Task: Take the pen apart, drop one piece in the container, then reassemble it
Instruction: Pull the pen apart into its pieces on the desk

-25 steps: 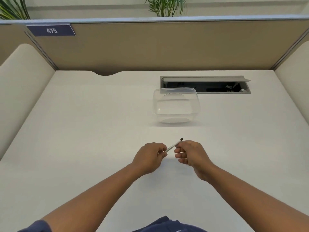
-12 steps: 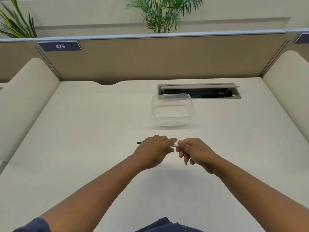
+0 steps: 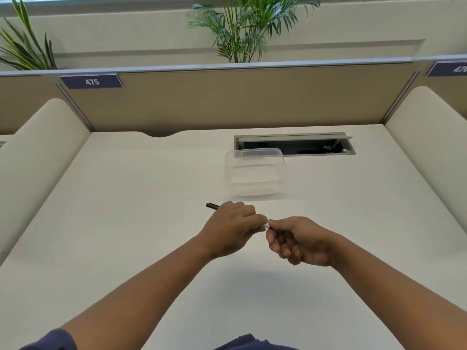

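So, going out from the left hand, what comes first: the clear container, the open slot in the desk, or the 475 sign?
From the left hand:
1. Container, just beyond it, slightly right.
2. Slot, right behind the container, near the desk's back edge.
3. 475 sign, farthest, up on the partition, to the left.

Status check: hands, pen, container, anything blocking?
Left hand shut on pen, dark end poking out left. Right hand pinching its white end. Container empty, beyond hands. Nothing lies between.
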A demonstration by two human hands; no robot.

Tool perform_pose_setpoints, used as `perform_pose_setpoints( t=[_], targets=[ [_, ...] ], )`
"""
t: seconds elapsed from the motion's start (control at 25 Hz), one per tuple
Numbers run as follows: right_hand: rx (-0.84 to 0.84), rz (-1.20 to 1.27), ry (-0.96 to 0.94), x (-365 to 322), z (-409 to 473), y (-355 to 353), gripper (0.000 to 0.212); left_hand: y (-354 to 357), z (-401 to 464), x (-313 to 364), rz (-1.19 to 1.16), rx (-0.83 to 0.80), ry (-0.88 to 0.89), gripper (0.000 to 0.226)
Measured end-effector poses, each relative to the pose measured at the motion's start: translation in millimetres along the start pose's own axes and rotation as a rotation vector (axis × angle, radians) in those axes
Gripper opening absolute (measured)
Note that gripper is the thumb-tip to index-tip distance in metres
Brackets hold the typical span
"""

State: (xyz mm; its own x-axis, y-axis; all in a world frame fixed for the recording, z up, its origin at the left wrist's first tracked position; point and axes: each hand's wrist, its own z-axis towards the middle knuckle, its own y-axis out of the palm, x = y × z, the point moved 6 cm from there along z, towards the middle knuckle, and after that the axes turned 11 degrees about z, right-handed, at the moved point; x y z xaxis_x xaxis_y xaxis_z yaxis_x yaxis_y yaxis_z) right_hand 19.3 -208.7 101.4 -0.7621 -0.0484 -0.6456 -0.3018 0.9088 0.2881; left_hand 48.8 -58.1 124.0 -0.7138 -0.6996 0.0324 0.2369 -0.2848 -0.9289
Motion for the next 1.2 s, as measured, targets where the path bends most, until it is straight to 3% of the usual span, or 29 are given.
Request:
perform_pose_setpoints(
  t=[0.16,0.28,0.44,0.68,1.08,1.2],
  targets=[
    [-0.068,0.131,-0.030,0,-3,5,0.030,-8,4,-3,-0.022,0.004,0.006,0.021],
    [-0.042,0.073,-0.163,-5,-2,8,0.035,-13,7,-4,-0.072,-0.006,-0.006,0.024],
    [-0.034,-0.140,-0.380,-18,-12,15,0.039,-25,12,-4,-0.149,-0.058,-0.025,0.024],
    [0.066,-0.525,-0.607,-34,-21,11,0.043,-29,24,-7,-0.240,-0.260,-0.029,0.023],
    [0.145,-0.908,-0.760,-40,-15,6,0.041,-17,23,-10,-0.365,-0.451,-0.130,0.018],
    [0.115,-1.155,-0.857,-45,-15,4,0.038,-13,27,-13,-0.407,-0.561,-0.176,0.020]
  ],
)
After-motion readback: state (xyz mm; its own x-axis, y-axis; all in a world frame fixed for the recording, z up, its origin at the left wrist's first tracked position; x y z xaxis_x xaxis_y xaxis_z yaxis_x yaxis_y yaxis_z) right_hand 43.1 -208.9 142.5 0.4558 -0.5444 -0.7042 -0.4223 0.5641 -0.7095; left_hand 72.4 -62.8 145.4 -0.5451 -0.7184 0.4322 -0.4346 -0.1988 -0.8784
